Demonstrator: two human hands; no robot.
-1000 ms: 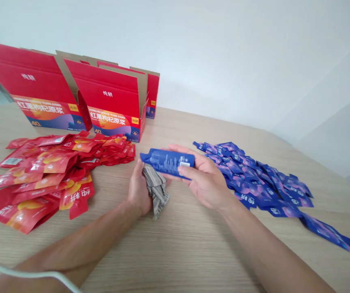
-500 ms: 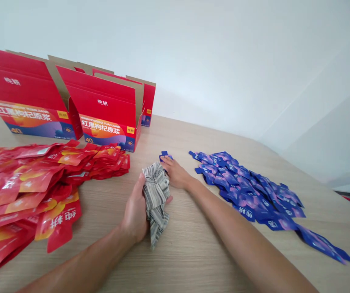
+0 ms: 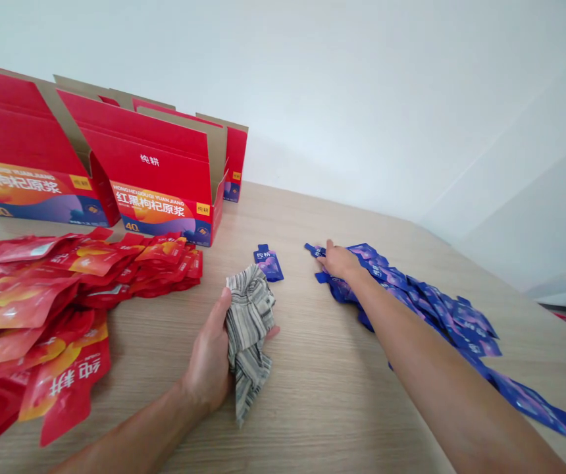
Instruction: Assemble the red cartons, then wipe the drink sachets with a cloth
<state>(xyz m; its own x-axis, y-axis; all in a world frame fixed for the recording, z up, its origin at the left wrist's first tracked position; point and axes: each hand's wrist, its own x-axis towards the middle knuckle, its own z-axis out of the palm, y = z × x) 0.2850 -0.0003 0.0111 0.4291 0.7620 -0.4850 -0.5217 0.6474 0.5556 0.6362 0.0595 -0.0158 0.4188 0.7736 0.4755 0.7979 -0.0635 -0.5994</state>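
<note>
A crumpled grey-and-black striped cloth [image 3: 249, 316] is gripped in my left hand [image 3: 208, 359], its loose end hanging down over the table. My right hand [image 3: 342, 262] reaches to the far left end of a pile of blue pouches [image 3: 426, 309]. Its thumb and fingers close on a blue pouch [image 3: 315, 250] there, and the hand hides part of it. One single blue pouch [image 3: 268, 263] lies flat just beyond the cloth, its narrow spout end pointing away, apart from both hands.
Heaped red pouches [image 3: 60, 283] cover the left side. Behind them stand several red cardboard boxes with raised flaps, the nearest box [image 3: 159, 191] close to the heap. A white wall [image 3: 342, 118] bounds the wooden table [image 3: 307, 368] at the back.
My right hand has left the single blue pouch and moved right to the blue pile, uncovering that pouch. My left hand still holds the cloth. The view has turned slightly right.
</note>
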